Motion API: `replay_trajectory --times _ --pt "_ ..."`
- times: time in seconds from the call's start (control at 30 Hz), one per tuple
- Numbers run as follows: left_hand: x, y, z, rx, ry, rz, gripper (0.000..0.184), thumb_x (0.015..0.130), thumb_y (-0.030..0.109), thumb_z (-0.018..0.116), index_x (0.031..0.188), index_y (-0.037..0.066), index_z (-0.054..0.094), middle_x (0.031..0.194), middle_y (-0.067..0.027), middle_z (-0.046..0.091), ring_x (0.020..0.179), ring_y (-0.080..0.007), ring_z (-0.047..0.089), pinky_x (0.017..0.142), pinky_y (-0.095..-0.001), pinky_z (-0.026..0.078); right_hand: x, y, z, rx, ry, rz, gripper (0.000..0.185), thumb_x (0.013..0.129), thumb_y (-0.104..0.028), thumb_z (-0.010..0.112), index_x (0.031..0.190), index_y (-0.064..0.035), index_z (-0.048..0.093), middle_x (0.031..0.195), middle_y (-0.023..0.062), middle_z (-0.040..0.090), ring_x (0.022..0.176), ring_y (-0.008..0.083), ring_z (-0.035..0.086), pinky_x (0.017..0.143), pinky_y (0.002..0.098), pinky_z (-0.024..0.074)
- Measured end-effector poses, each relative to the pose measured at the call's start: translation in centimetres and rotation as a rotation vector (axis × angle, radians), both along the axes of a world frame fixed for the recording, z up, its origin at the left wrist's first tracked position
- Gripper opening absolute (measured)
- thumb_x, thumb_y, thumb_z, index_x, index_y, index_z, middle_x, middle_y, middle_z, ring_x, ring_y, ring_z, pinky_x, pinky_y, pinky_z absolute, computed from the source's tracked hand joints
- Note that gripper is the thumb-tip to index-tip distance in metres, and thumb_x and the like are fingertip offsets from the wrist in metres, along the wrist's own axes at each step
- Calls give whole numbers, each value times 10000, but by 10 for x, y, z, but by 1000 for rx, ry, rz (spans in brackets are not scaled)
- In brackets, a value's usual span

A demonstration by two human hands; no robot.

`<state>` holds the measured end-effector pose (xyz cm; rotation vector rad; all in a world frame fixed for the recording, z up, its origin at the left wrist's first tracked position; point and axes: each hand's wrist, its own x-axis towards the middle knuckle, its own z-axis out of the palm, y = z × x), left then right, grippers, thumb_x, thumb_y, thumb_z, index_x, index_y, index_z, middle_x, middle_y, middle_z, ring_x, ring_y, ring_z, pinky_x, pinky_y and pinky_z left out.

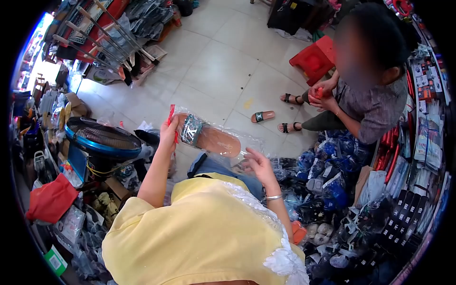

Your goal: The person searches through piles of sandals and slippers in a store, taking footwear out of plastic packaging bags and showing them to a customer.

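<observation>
A tan-soled slide sandal [219,142] with a dark patterned strap and a white emblem lies inside a clear plastic bag [254,141]. My left hand [168,134] is closed on the bag's red-edged end, beside the sandal's strap. At the opposite end, my right hand [259,167] has its fingers apart, close to the clear plastic; whether the fingertips touch it I cannot tell. A similar loose sandal [262,116] rests on the tiled floor beyond, near another person's feet.
At the right a person [380,99] sits by a red stool [311,59], holding something red. A blue-rimmed fan [103,137] stands to my left. Bagged goods [327,185] are heaped at my right, and long-handled items [102,40] lean at the back left.
</observation>
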<state>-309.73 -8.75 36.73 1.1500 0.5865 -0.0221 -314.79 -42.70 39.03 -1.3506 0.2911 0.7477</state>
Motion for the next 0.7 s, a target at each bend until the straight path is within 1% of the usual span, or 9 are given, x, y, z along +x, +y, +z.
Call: replay_trajectory --times 0.1,0.17,0.2,0.23,0.3,0.37,0.5,0.57,0.7 --pt "-4 -8 10 -17 8 -6 285 913 268 535 1029 11 571 929 -66 629 849 -142 602 754 -279 482 0 17 3 142 -167 -101 492 843 -114 592 1283 8 409 1116 134 560 877 152 591 654 252 505" --pt "-7 -8 10 -62 21 -9 279 916 260 530 1040 12 565 941 -62 627 846 -143 600 754 -279 482 2 22 -4 16 -174 55 626 784 -160 668 1308 5 369 1110 123 568 928 159 575 681 266 502" --pt "-9 -5 9 -61 4 -42 260 917 230 528 1053 11 562 967 -63 627 872 -146 596 777 -275 473 0 23 -13 71 -48 85 636 768 -180 688 1299 -1 388 1089 107 574 941 163 562 750 285 490" --pt "-10 -4 8 -59 -13 -73 244 917 201 526 1066 9 559 993 -65 627 897 -148 591 800 -272 464 -2 26 -18 67 -47 85 636 768 -180 688 1299 -1 388 1089 107 574 941 163 562 750 285 490" --pt "-14 -6 8 -52 -11 -75 250 923 222 515 1042 9 573 971 -67 633 880 -146 594 791 -268 465 -8 35 -26 -205 -188 253 537 785 -112 664 1250 5 425 1014 65 588 885 128 558 766 268 473" --pt "-18 -6 7 -44 34 -42 297 936 272 487 1008 2 589 933 -70 640 853 -146 600 766 -258 467 -8 43 -14 -81 -181 244 521 771 -110 673 1228 -11 444 947 50 593 855 125 560 757 266 476" --pt "-21 3 6 -24 103 94 355 946 321 457 983 -3 596 885 -73 639 792 -141 602 712 -260 475 -20 40 -13 -13 -125 123 466 760 -107 676 1160 0 462 1021 64 571 927 141 543 807 283 461" --pt "-20 21 -3 140 144 195 383 951 345 440 969 -5 595 847 -74 631 717 -136 593 654 -267 477 -21 31 -7 13 -147 74 451 755 -110 680 1133 9 464 1072 81 560 969 146 536 830 291 455" --pt "-23 75 6 184 46 383 398 964 351 397 978 6 595 759 -44 598 621 -123 561 561 -250 450 -24 -19 -4 -6 -71 13 476 741 -59 674 1161 2 458 1088 85 551 997 156 524 866 288 432"
